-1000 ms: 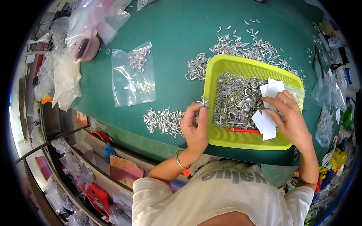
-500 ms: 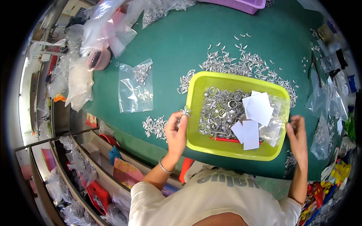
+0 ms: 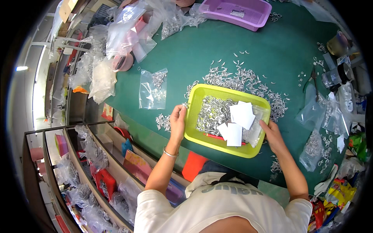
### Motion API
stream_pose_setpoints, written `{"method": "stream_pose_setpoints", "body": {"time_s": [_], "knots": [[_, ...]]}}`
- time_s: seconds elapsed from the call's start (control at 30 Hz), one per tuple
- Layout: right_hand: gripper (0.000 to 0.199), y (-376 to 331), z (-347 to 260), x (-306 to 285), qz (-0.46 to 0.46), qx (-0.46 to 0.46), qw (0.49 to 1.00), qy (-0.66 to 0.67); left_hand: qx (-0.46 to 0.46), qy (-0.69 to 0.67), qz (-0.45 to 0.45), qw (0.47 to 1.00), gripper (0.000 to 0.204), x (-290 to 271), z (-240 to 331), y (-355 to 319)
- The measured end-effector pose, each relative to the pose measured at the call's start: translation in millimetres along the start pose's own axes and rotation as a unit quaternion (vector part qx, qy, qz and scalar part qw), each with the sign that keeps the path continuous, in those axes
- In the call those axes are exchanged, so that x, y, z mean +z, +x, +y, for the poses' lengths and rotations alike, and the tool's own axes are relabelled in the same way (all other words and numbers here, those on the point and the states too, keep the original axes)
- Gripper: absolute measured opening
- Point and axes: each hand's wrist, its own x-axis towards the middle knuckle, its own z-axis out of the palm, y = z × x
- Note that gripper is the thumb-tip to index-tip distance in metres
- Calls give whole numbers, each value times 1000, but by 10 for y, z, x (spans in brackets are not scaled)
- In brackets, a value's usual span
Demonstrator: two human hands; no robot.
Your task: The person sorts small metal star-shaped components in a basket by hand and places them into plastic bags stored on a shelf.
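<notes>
Both hands have spread to the yellow tray's [image 3: 194,134] ends (left hand [image 3: 178,121] fingers pinching a silver piece [image 3: 185,105], right hand [image 3: 272,136] fingers gripping its rim).

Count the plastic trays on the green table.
2. A yellow-green tray sits at the near edge, held between the left hand and right hand. A purple tray sits at the far edge. Bags may hide others.

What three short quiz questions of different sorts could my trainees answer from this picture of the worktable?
1. True or false: the yellow-green tray lies on a green table.
2. Multiple choice: the left hand is at the tray's A) left edge B) far edge C) right edge.
3. Fill in: the white paper slips lie on small ____ parts.

Key: 1 true; 2 A; 3 metal. The right hand is at the tray's right edge.
</notes>
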Motion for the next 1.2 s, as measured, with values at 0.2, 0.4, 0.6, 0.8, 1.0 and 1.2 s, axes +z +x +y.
{"method": "stream_pose_setpoints", "body": {"time_s": [0.2,0.4,0.6,0.8,1.0,1.2], "knots": [[34,-1,-94,-10,-3,112,991,67,-28,-94,-8,995,14,85,322,-144],[33,-43,63,-64,22,74,997,25,35,-41,16,998,12,194,579,-320],[32,-181,102,-67,51,40,997,-35,17,-66,27,997,12,176,498,-410],[29,-351,82,-82,83,44,994,-59,3,-99,20,995,14,196,445,-471],[28,-411,-198,-168,74,109,990,44,-27,-169,-15,985,14,306,487,-437],[32,-543,-333,-391,73,169,982,53,-60,-172,-61,981,14,521,613,-426]]}}
